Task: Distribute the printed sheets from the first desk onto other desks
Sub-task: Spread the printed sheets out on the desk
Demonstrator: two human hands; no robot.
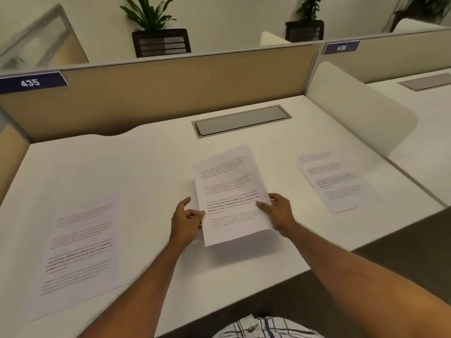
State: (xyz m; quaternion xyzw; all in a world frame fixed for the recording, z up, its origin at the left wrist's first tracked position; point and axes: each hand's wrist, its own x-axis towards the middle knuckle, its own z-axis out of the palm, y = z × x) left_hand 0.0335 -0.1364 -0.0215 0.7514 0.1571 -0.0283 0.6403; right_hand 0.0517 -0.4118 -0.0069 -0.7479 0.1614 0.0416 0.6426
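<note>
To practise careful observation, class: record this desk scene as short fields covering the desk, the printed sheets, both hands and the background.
desk: white desk, label 435
held: middle sheet, near end raised off the desk
hands: left hand pinches its left edge; right hand grips its right edge
flat: left sheet and right sheet lie on the desk
background: potted plants beyond the divider

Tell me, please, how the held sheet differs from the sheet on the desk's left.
The held sheet is pinched by the left hand and right hand, raised off the desk; the left sheet lies flat, untouched. The held sheet is mid-desk; the left sheet is near the front left corner. Both are white with printed paragraphs.
</note>
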